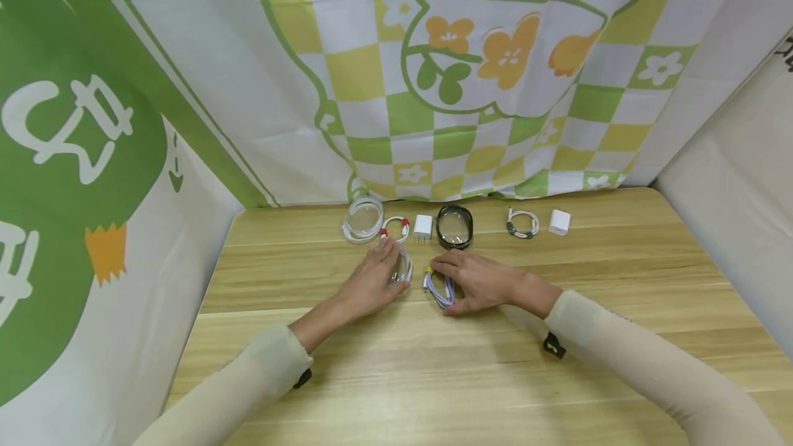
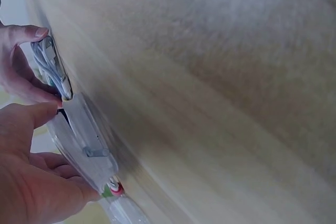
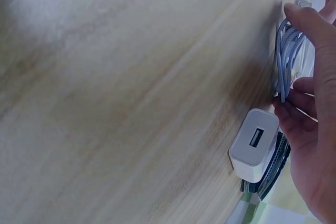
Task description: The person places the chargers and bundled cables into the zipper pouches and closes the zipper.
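Observation:
In the head view my left hand [image 1: 372, 277] holds a coiled white cable [image 1: 405, 266] at its side, thumb at the near edge and fingers at the far edge. The left wrist view shows this coil [image 2: 86, 148] in clear wrapping, between thumb and fingers. Just to the right, my right hand [image 1: 480, 281] grips a lavender cable [image 1: 441, 292] bundled with a yellow tie. From the right wrist, the looped strands of the lavender cable [image 3: 286, 59] show between thumb and fingertips. Both coils stand close together over the wooden table [image 1: 396, 377].
Along the table's back edge lie a clear-wrapped white coil [image 1: 362, 220], a red-tied white cable [image 1: 404, 227], a white charger [image 1: 423, 226], a black coil [image 1: 469, 227], a green-tied cable [image 1: 528, 234] and a second white charger [image 1: 559, 222]. A patterned cloth [image 1: 495, 150] hangs behind.

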A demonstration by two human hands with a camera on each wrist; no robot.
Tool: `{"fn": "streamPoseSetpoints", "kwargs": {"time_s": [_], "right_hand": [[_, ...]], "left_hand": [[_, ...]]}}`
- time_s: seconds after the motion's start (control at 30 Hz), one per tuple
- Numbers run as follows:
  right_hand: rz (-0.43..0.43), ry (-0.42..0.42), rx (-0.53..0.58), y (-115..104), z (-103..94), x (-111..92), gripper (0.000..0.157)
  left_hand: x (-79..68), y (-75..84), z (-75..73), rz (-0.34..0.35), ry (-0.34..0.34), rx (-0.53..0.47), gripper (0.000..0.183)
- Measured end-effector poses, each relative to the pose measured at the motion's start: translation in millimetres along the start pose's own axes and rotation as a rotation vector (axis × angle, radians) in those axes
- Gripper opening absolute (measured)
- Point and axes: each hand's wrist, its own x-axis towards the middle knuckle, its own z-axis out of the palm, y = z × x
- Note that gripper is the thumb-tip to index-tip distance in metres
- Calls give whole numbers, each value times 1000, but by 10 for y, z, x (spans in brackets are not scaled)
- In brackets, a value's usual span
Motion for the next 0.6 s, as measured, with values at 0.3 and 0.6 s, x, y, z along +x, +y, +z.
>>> {"fn": "streamPoseSetpoints", "kwargs": {"time_s": [0.3, 0.6], "right_hand": [[8, 1, 5, -5, 17, 22, 89], [6, 51, 33, -4, 36, 28, 90]], "left_hand": [[4, -32, 50, -15, 17, -124, 76], [-28, -81, 58, -1, 3, -232, 70]]}}
